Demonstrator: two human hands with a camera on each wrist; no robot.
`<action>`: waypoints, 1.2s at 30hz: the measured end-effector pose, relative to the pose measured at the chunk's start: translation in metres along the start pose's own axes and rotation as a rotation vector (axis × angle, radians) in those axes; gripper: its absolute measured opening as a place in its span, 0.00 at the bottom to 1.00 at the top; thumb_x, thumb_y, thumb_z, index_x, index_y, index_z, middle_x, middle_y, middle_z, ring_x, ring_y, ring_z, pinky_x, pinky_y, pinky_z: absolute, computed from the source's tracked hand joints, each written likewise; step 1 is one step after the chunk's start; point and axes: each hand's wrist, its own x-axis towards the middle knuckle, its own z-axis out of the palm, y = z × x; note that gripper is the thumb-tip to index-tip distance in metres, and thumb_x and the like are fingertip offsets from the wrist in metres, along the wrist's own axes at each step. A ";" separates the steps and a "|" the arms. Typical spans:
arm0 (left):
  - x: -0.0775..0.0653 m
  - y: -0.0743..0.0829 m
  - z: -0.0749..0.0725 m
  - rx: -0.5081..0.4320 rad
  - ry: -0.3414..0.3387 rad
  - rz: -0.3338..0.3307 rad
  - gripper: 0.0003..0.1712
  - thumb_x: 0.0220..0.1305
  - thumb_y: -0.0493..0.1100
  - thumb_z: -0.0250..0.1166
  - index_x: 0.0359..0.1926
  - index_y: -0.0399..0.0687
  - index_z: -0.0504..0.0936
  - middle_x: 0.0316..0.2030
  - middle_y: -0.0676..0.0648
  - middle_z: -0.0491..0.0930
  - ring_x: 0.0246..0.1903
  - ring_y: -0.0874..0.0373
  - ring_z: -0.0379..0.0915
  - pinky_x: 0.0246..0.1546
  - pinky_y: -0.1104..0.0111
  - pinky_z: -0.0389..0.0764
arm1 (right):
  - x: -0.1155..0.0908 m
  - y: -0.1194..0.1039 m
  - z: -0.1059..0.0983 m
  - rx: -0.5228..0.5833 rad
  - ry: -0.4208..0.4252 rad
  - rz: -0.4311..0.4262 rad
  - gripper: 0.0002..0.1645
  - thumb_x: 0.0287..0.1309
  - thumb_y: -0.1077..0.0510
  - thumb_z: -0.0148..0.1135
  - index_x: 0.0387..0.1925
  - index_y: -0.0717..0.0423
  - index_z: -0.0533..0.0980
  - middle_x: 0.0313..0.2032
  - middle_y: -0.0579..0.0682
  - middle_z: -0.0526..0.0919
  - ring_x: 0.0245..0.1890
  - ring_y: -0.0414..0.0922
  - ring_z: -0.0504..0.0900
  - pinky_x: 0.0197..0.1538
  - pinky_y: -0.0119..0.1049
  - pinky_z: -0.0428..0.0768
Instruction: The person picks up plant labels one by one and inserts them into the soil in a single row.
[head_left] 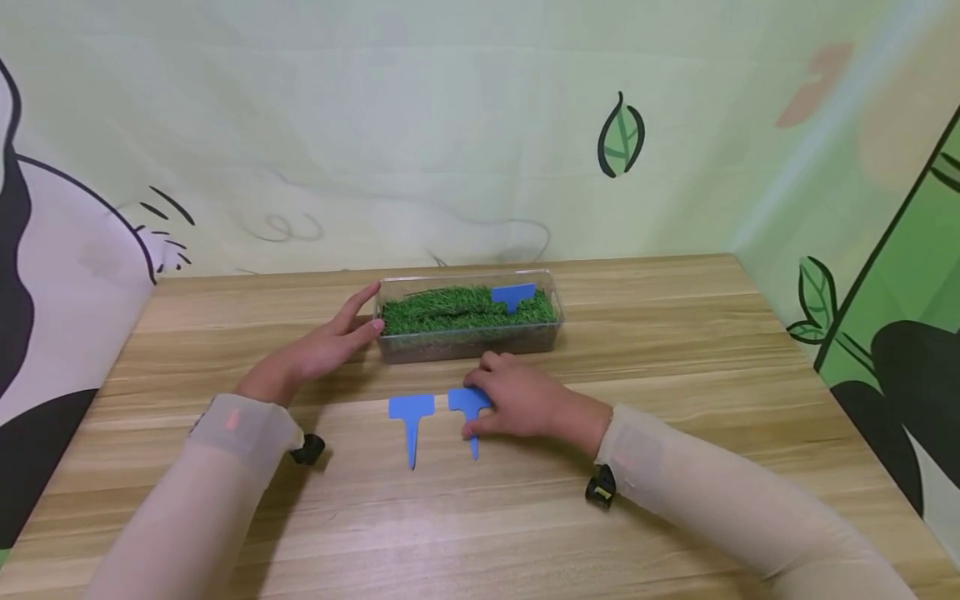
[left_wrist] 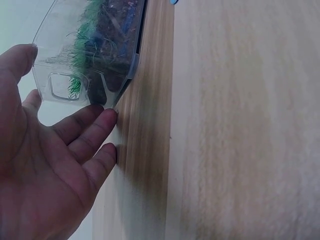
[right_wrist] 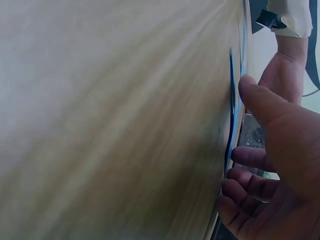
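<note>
A clear plastic box [head_left: 468, 343] holds dark soil and green artificial grass [head_left: 450, 310]. One blue T-shaped plant label [head_left: 513, 295] stands in the grass near its right end. My left hand [head_left: 330, 342] rests against the box's left end, its fingers spread and fairly straight; the left wrist view shows the thumb at the rim. Two more blue labels lie flat on the table in front. Over the right-hand label [head_left: 467, 402] is my right hand [head_left: 517, 396], thumb and fingertips at its edges, part of it hidden. The left-hand label [head_left: 412, 425] lies untouched beside it.
The wooden table [head_left: 360, 533] runs back to a pale printed cloth [head_left: 450, 167] with leaf drawings, just behind the box. A small black wrist camera sits under each sleeve, the left one [head_left: 308, 450] and the right one [head_left: 601, 487] close above the tabletop.
</note>
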 end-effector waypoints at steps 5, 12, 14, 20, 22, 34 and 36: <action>0.000 0.000 0.000 -0.001 0.002 -0.003 0.41 0.75 0.68 0.45 0.77 0.84 0.30 0.77 0.36 0.50 0.74 0.33 0.49 0.70 0.33 0.49 | 0.001 0.001 0.002 -0.014 0.003 0.001 0.43 0.54 0.27 0.66 0.61 0.52 0.77 0.49 0.50 0.76 0.43 0.43 0.73 0.47 0.37 0.77; 0.001 -0.002 0.001 0.001 0.007 0.007 0.40 0.75 0.69 0.44 0.76 0.86 0.29 0.77 0.36 0.50 0.75 0.33 0.47 0.70 0.34 0.48 | 0.001 0.002 -0.001 0.048 -0.005 0.021 0.42 0.52 0.31 0.71 0.60 0.52 0.77 0.50 0.52 0.77 0.45 0.44 0.75 0.50 0.39 0.78; 0.001 -0.002 0.001 0.002 0.007 0.006 0.41 0.74 0.69 0.44 0.76 0.85 0.29 0.77 0.36 0.50 0.75 0.33 0.47 0.70 0.34 0.47 | 0.001 0.002 -0.003 0.055 -0.006 0.022 0.42 0.51 0.32 0.72 0.60 0.53 0.77 0.50 0.52 0.77 0.46 0.45 0.76 0.51 0.40 0.78; 0.000 -0.002 0.000 -0.001 0.001 0.003 0.40 0.75 0.68 0.44 0.76 0.86 0.29 0.78 0.37 0.49 0.75 0.33 0.46 0.70 0.33 0.47 | 0.004 0.002 -0.005 0.060 -0.002 0.032 0.41 0.47 0.33 0.75 0.55 0.54 0.78 0.48 0.52 0.78 0.47 0.47 0.76 0.52 0.42 0.77; 0.000 -0.002 0.000 -0.002 -0.001 0.002 0.40 0.76 0.68 0.44 0.76 0.85 0.29 0.78 0.37 0.49 0.75 0.32 0.46 0.70 0.33 0.47 | 0.005 0.002 -0.004 0.063 -0.004 0.036 0.41 0.45 0.32 0.76 0.53 0.54 0.79 0.47 0.52 0.78 0.46 0.47 0.76 0.52 0.42 0.77; -0.001 -0.001 0.001 0.000 -0.001 0.002 0.41 0.74 0.69 0.44 0.76 0.86 0.29 0.78 0.37 0.49 0.75 0.32 0.47 0.70 0.33 0.47 | 0.007 0.003 -0.004 0.079 -0.019 0.041 0.42 0.43 0.33 0.78 0.51 0.56 0.77 0.45 0.51 0.77 0.44 0.46 0.73 0.51 0.40 0.74; -0.001 -0.001 0.001 0.002 0.003 0.001 0.40 0.75 0.69 0.44 0.75 0.88 0.29 0.78 0.37 0.50 0.75 0.32 0.47 0.70 0.33 0.47 | 0.006 0.003 -0.005 0.093 -0.019 0.043 0.41 0.43 0.34 0.79 0.50 0.56 0.76 0.45 0.50 0.77 0.43 0.46 0.73 0.50 0.40 0.74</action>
